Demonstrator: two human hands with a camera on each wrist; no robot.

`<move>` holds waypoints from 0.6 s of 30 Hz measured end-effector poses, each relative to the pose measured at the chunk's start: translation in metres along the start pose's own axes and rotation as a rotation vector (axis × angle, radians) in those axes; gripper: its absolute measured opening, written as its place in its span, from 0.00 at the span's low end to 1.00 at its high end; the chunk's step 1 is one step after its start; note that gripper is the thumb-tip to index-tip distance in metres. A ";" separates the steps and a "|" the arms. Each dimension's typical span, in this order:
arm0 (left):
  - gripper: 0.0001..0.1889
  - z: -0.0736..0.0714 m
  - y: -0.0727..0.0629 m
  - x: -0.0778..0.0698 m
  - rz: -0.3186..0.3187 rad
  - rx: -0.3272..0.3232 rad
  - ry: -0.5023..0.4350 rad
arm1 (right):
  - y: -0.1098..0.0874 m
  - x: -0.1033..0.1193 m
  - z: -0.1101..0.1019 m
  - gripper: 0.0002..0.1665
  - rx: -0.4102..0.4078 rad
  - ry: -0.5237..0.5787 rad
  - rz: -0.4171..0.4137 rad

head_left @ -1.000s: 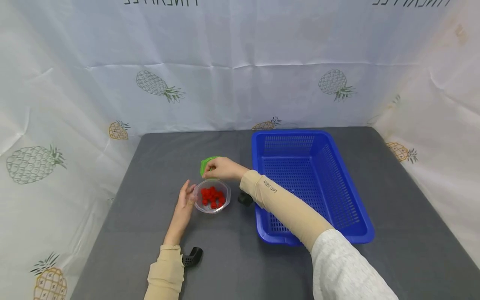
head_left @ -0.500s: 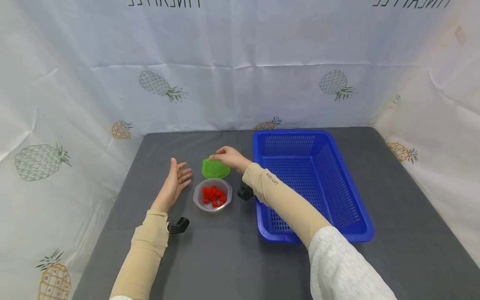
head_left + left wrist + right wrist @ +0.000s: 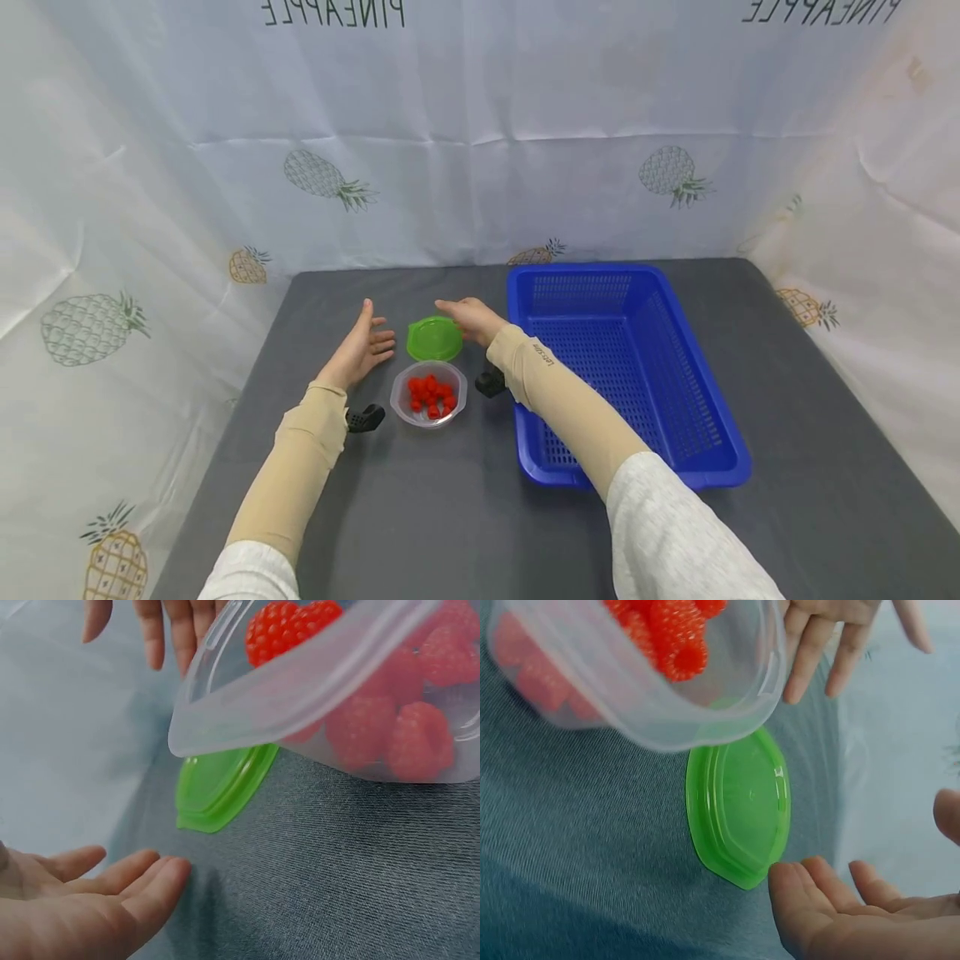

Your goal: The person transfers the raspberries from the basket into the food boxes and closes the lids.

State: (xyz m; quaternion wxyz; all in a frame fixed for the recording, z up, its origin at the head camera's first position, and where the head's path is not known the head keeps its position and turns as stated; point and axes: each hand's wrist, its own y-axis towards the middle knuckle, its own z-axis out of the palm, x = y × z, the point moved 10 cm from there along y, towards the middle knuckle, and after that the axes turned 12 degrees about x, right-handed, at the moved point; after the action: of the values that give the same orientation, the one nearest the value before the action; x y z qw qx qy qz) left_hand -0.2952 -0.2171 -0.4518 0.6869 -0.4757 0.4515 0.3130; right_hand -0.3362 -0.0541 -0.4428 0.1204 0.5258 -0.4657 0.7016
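A clear plastic bowl [image 3: 428, 417] stands on the table with several red raspberries [image 3: 432, 396] inside. Just behind it lies a green lid [image 3: 435, 339], flat on the cloth. My left hand [image 3: 362, 350] is to the left of the lid, apart from it, fingers spread and holding nothing. To the lid's right is my right hand [image 3: 475, 321], its fingers extended. In the right wrist view a fingertip [image 3: 784, 879] is at the lid's edge; whether it touches, I cannot tell. The left wrist view shows the raspberries [image 3: 360, 731] through the bowl's wall.
A large blue basket [image 3: 525, 454] stands on the right, under my right forearm. A grey cloth [image 3: 450, 517] covers the table. White curtains [image 3: 480, 192] with a pineapple print hang behind and at both sides. Black wrist mounts [image 3: 366, 418] stick out from my wrists.
The right hand has let go of the green lid, which now lies flat behind the bowl. My left hand has left the bowl's side and moved farther back.
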 end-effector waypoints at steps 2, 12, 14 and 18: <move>0.45 0.000 0.003 0.003 -0.011 0.001 -0.060 | 0.001 -0.005 0.000 0.43 0.003 0.070 0.015; 0.44 0.007 0.002 0.006 -0.066 -0.027 -0.169 | 0.003 -0.015 -0.002 0.43 -0.013 0.119 0.100; 0.44 0.008 0.002 0.006 -0.067 -0.022 -0.183 | 0.003 -0.017 -0.003 0.44 -0.015 0.128 0.122; 0.44 0.007 0.004 0.006 -0.061 -0.008 -0.212 | 0.004 -0.018 -0.005 0.45 -0.010 0.157 0.142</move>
State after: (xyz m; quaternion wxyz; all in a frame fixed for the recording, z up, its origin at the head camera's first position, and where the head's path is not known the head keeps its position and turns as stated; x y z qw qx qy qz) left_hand -0.2935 -0.2090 -0.4579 0.7381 -0.4562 0.3602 0.3426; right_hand -0.3346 -0.0467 -0.4606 0.1092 0.4342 -0.4941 0.7452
